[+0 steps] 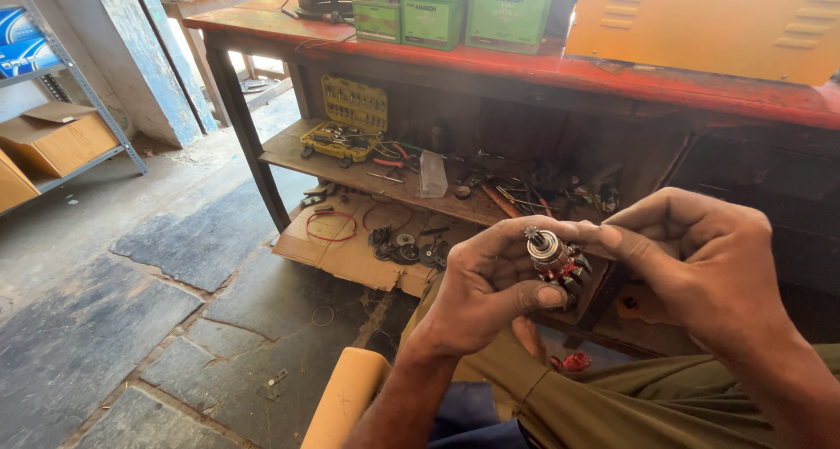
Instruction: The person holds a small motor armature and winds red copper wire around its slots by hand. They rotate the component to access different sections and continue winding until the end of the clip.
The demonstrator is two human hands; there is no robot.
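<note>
My left hand grips a small motor armature, a metal cylinder with a short shaft at its top and dark red winding below. The thumb presses its lower side and the fingers wrap behind it. My right hand comes in from the right, and its thumb and forefinger pinch the armature's upper right side. Both hands hover above my lap, in front of a red workbench. The armature's lower end is hidden by my fingers.
The bench's lower shelf carries a yellow tool case, pliers, screwdrivers and loose parts. A cardboard sheet with a red wire loop and round metal parts lies below. Green boxes and an orange metal casing stand on top. A metal rack stands at left.
</note>
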